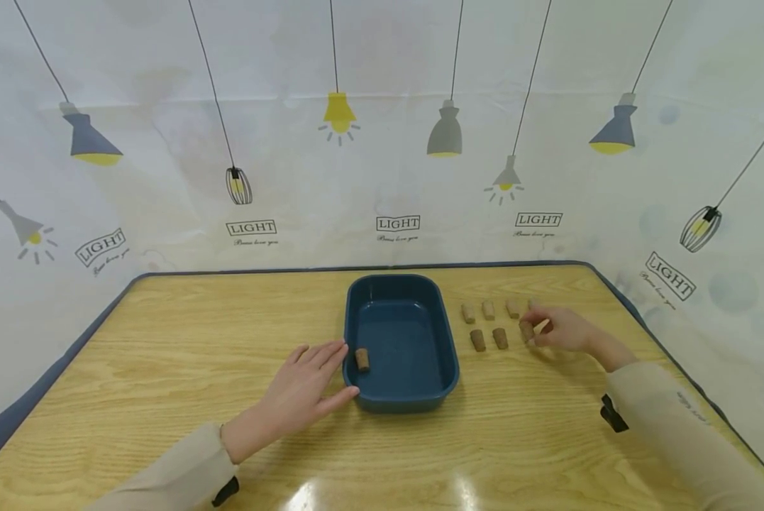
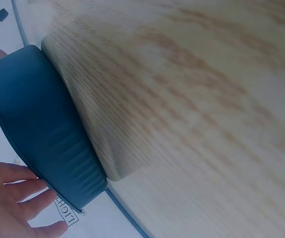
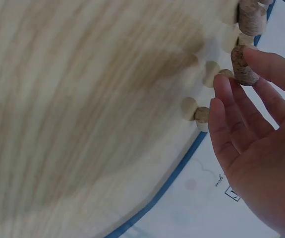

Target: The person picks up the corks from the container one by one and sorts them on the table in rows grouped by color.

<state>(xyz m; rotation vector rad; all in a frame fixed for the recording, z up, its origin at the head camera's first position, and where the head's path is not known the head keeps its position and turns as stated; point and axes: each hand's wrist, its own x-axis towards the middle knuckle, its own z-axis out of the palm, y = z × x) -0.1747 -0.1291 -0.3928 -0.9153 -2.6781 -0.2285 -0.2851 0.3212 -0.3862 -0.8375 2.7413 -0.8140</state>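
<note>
My right hand (image 1: 563, 329) pinches a cork stopper (image 3: 244, 66) between thumb and fingertips, at the right end of the nearer row of corks. Beside and behind it, several more tapered corks (image 1: 499, 338) stand on the table in two rows. A deep blue plastic basin (image 1: 403, 404) is to their left. Inside it, one cork (image 1: 362, 360) leans by the left wall. My left hand (image 1: 299, 390) touches the basin's left rim with its fingers extended and thumb spread near the front corner. The left wrist view shows those fingers (image 2: 23, 188) along the rim.
The wood-grain table (image 1: 228, 319) has a dark blue edge at the back and sides. A pale backdrop (image 1: 394, 177) printed with hanging lamps rises behind it and on both sides. In the right wrist view, another cork (image 3: 201, 115) stands near the back edge.
</note>
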